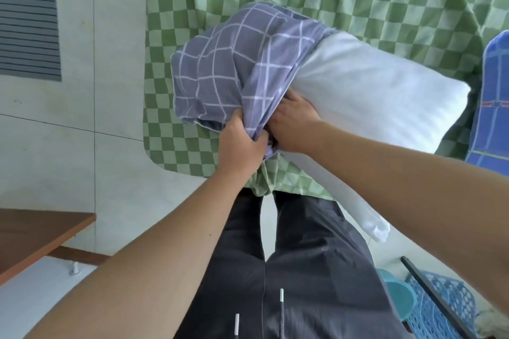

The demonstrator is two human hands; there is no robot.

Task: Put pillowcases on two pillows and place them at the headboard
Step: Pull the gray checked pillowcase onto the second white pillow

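Grey white-gridded cotton pillowcase (220, 69) half over plump white pillow (371, 96); left grip (242, 143) clutching bunched hem, right grip (292, 124) state indeterminable.

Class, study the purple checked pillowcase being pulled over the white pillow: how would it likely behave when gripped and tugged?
The purple checked pillowcase is probably floppy: it bunches into folds where the left hand grips it. It likely weighs little, hanging loosely off the white pillow. It may snag rather than slide, since it gathers thickly near the right hand.
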